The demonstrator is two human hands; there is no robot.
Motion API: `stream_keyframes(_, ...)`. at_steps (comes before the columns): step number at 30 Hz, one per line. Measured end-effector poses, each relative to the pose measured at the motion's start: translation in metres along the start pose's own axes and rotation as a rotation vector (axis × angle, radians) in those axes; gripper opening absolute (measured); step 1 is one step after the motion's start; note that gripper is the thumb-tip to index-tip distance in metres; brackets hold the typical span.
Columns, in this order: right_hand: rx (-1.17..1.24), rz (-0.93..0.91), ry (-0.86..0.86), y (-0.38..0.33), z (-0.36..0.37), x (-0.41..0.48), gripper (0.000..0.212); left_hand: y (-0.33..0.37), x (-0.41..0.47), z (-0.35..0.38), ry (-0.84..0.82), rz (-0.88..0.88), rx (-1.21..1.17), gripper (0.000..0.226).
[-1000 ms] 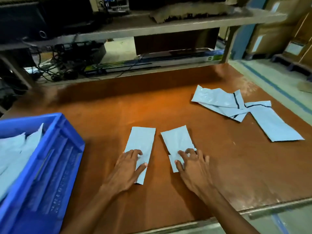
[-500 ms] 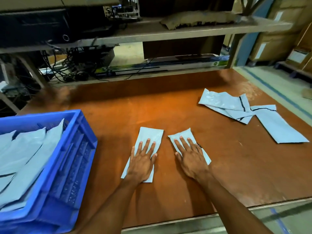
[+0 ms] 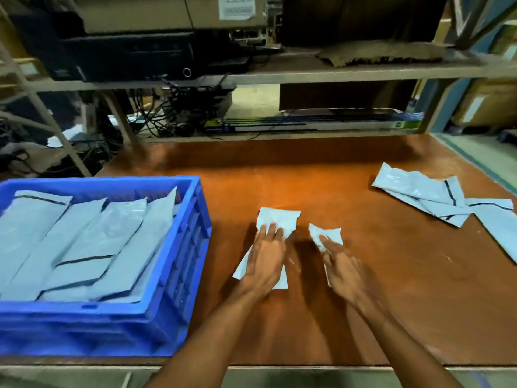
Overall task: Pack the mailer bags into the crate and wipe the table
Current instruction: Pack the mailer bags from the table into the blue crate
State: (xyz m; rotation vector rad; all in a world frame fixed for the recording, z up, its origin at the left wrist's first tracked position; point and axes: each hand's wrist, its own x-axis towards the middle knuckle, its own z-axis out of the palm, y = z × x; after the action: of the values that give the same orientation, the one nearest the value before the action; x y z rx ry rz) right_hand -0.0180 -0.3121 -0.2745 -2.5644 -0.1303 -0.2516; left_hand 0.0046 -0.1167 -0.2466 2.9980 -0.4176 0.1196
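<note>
Fingers (image 3: 270,233) clear of blue crate (image 3: 181,261) at far left, holding flat mailer bags (image 3: 92,239) laid overlapping. Centre-left: left hand (image 3: 265,266) palm-down on a folded bag (image 3: 278,221), fingers held together and pressing its crumpled far end to the table (image 3: 391,303). Centre-right, just beside: right hand (image 3: 345,274) on a smaller folded bag (image 3: 326,235), fingers (image 3: 328,245) together at its raised end; thumb hidden, so pinch or press not determinable. Far right: loose pile (image 3: 419,191) of unfolded bags, well apart. Judged step, flattening folds: smooth outward from the crease, expel trapped air, keep edges square, then carry leftward into the crate.
</note>
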Motion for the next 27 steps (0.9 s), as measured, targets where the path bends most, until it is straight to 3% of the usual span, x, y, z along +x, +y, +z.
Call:
stream_keyframes(3,0.145,-0.070,0.184,-0.075,-0.021,0.025,0.043,-0.026,-0.003,-0.076,0.334,-0.043,-0.230,0.044)
stream_keyframes(6,0.260,-0.220,0.303,-0.177,-0.042,0.046,0.045,-0.080,-0.025,-0.166,0.541,-0.021,-0.244,0.055)
stream_keyframes(8,0.309,-0.298,0.340,-0.245,-0.045,0.049,0.046,-0.136,-0.050,-0.209,0.577,-0.030,-0.191,0.061)
stream_keyframes(12,0.292,-0.451,0.344,-0.364,-0.012,0.045,0.041,-0.256,-0.108,-0.229,0.541,-0.093,-0.113,0.038)
stream_keyframes(14,0.127,-0.490,0.315,-0.404,0.015,0.041,0.036,-0.303,-0.126,-0.214,0.456,-0.147,-0.091,0.040)
stream_keyframes(17,-0.181,-0.390,0.210,-0.435,0.053,0.028,0.039,-0.334,-0.136,-0.185,0.244,-0.184,-0.062,0.060)
stream_keyframes(21,-0.417,-0.072,-0.314,-0.423,0.099,0.014,0.058,-0.322,-0.138,-0.142,-0.195,-0.111,-0.021,0.048)
stream_keyframes(23,-0.432,0.060,-0.551,-0.410,0.112,0.016,0.063,-0.318,-0.139,-0.138,-0.392,-0.229,-0.059,0.055)
stream_keyframes(27,-0.519,0.077,-0.629,-0.403,0.115,0.018,0.065,-0.320,-0.143,-0.138,-0.450,-0.267,-0.068,0.063)
